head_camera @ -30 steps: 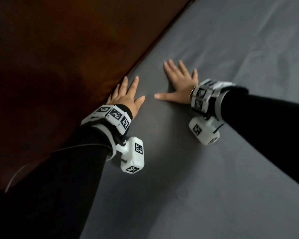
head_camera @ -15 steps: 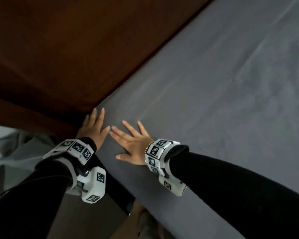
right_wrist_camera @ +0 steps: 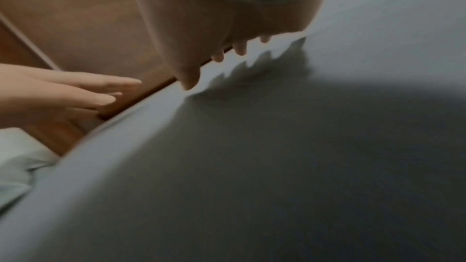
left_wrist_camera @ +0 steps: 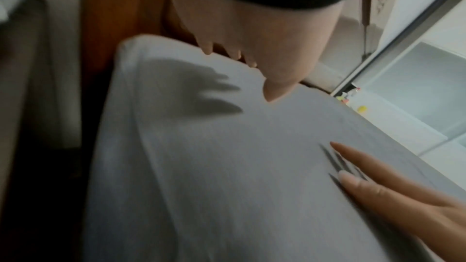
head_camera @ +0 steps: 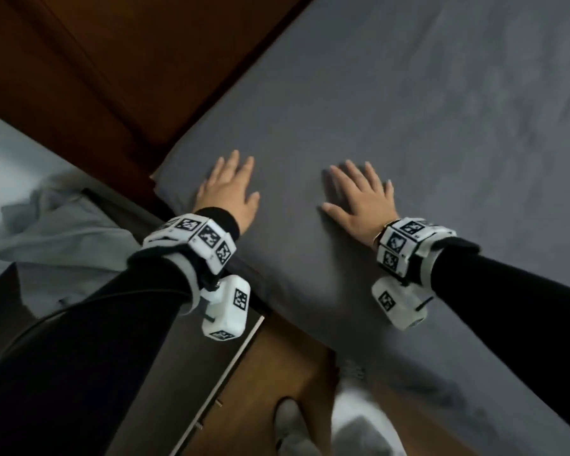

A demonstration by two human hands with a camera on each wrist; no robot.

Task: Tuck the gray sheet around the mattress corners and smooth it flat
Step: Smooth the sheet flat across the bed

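The gray sheet (head_camera: 392, 133) covers the mattress and wraps over its near left corner (head_camera: 165, 174), lying mostly flat with faint creases at the far right. My left hand (head_camera: 229, 189) lies flat on the sheet just inside that corner, fingers straight and spread. My right hand (head_camera: 359, 197) lies flat a hand's width to the right, fingers spread too. In the left wrist view the left hand (left_wrist_camera: 242, 43) hovers close over the sheet (left_wrist_camera: 227, 166) with its shadow below, and the right hand's fingers (left_wrist_camera: 378, 182) press the cloth. The right wrist view shows the right hand (right_wrist_camera: 216, 43) over the sheet (right_wrist_camera: 277, 156).
A brown wooden headboard (head_camera: 119, 60) runs along the mattress's left edge. A pale gray cloth (head_camera: 46, 232) lies bunched on a low dark surface at the left. Wooden floor (head_camera: 270, 373) and a slippered foot (head_camera: 290, 426) show below the bed's near edge.
Both hands have slid back along the headboard edge to the mattress corner, staying flat on the sheet. They have since spread apart, the right one moving rightward.
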